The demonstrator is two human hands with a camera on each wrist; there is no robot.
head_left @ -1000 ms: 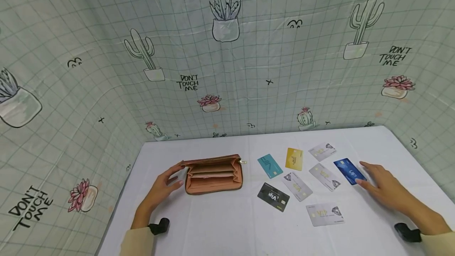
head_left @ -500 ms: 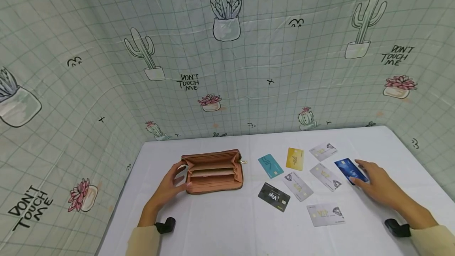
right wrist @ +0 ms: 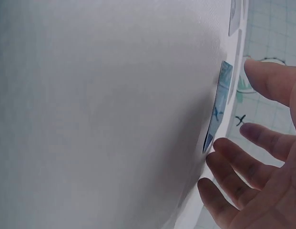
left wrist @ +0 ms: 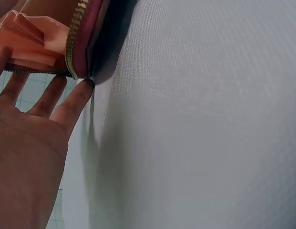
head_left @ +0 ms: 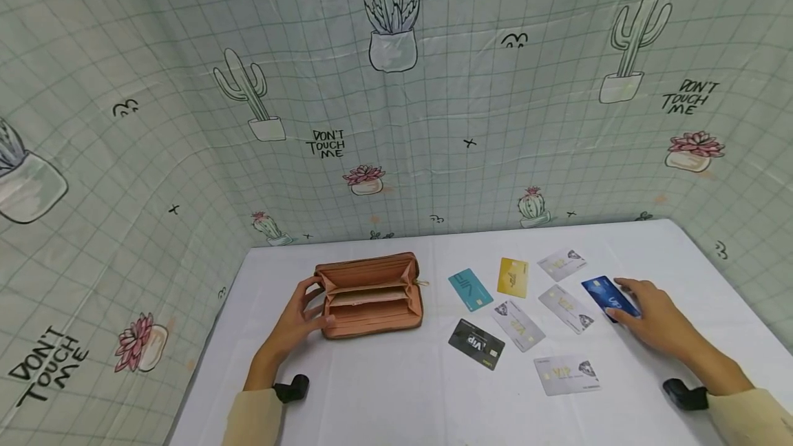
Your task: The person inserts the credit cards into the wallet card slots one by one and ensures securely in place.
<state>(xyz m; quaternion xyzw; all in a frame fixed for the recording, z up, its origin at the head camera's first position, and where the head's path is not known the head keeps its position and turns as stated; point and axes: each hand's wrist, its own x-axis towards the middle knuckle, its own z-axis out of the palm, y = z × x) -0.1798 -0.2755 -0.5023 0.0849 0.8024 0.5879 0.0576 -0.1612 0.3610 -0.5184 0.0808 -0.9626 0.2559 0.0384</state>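
An open brown zip wallet lies at the left of the table, its card slots and inner compartments facing up. My left hand grips its left end, the thumb at the near corner and the fingers at the far flap. In the left wrist view, fingertips of the left hand touch the zipped edge of the wallet. At the right, my right hand hovers over a blue card with fingers spread. The right wrist view has that blue card flat on the table, its near end by the fingertips.
Between wallet and blue card lie a teal card, a yellow card, a black card and several silver cards. A cactus-print cloth rises behind and left of the white table.
My left hand has moved right onto the wallet's end, and its far flap has opened wider. My right hand has shifted slightly left over the blue card.
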